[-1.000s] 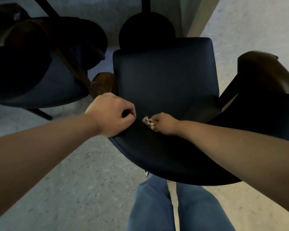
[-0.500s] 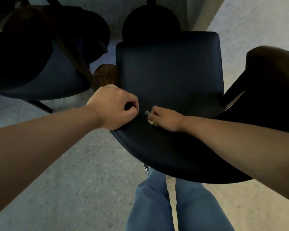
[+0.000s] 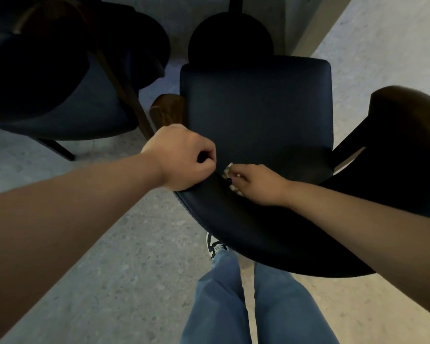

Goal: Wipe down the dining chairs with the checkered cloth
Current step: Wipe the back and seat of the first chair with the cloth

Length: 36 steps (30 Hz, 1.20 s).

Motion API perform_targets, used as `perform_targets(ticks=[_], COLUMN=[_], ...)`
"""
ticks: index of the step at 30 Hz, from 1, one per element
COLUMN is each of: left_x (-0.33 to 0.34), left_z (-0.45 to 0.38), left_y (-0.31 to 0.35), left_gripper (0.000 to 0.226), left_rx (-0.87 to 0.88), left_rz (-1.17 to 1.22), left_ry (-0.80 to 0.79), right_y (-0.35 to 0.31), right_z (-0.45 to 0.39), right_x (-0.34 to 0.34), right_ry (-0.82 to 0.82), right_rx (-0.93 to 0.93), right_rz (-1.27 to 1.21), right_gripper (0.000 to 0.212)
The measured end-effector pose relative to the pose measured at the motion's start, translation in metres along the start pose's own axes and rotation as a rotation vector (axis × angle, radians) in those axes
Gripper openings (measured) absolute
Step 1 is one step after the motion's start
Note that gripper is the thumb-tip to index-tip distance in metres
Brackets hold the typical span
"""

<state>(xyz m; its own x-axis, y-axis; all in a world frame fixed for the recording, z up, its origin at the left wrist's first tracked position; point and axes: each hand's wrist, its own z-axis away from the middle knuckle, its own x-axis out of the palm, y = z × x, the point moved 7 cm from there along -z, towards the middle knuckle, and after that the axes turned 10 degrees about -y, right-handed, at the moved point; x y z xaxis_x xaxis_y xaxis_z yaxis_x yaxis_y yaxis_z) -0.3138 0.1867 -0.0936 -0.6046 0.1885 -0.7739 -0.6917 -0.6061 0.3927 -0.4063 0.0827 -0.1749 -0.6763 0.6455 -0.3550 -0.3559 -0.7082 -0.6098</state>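
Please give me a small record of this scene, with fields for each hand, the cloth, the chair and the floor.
left hand: fist curled over the backrest's top edge, gripping it
right hand: holds the small bunched checkered cloth, presses it on the backrest
chair: dark navy upholstered dining chair with brown wooden armrest
neighbour: second dark navy chair, at left
floor: grey speckled stone floor

The dark navy dining chair [image 3: 256,115] stands seat-up, while the bunched checkered cloth [image 3: 227,170] lies pressed against its curved backrest's inner face.
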Motion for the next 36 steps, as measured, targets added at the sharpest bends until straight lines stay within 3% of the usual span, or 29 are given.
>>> perform_targets(ticks=[3,11,13,17,19,24,30,36], left_x=[0.001,0.002,0.002,0.001,0.001,0.001,0.0,0.0], left_z=[0.0,-0.001,-0.001,0.0,0.0,0.001,0.002,0.001], left_y=[0.0,-0.001,-0.002,-0.001,-0.001,0.0,0.0,0.0], left_gripper=[0.042,0.048,0.048,0.046,0.043,0.038,0.031,0.032], left_rx=[0.0,0.026,0.024,0.027,0.031,0.032,0.032,0.039], left_rz=[0.002,-0.005,-0.007,-0.019,-0.015,-0.02,-0.009,0.002], left_ry=[0.001,0.014,0.013,0.022,0.018,0.008,0.034,0.04], right_y=[-0.02,-0.063,-0.057,-0.015,0.017,0.072,0.09,0.07], right_z=[0.032,0.113,0.108,0.06,0.024,-0.029,-0.01,-0.008], right_x=[-0.003,0.0,-0.009,-0.056,-0.06,0.004,0.021,0.009], right_ry=[0.05,0.083,0.106,0.373,0.291,-0.168,-0.31,-0.248], right_rx=[-0.062,-0.268,-0.237,-0.021,0.16,0.454,0.454,0.346], right_rz=[0.018,0.065,-0.024,-0.029,0.002,0.134,-0.364,-0.045], right_gripper=[0.03,0.012,0.014,0.016,0.02,0.053,0.042,0.031])
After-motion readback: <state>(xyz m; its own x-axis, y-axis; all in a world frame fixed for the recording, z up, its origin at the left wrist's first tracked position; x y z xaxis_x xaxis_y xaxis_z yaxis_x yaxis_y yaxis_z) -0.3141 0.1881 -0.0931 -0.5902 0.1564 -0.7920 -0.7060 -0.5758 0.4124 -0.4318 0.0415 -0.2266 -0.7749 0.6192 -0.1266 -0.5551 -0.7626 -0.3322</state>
